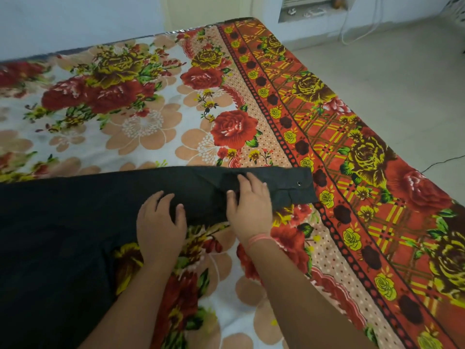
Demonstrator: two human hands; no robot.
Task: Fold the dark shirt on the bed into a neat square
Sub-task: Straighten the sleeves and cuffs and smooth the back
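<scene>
The dark shirt (83, 217) lies spread on the bed, its body filling the lower left and one sleeve stretching right to a cuff with a metal snap. My left hand (159, 224) rests on the sleeve's near edge, fingers curled over the cloth. My right hand (247, 207) lies flat on the sleeve farther right, just short of the cuff, fingers apart and pressing down; a pink thread band is on its wrist. Whether either hand pinches the fabric is not clear.
The bed is covered with a floral sheet (151, 117) with a red and yellow patterned border (352, 152) along the right side. Beyond that edge is pale floor (402, 79), with a white cable and a wall recess at the far back.
</scene>
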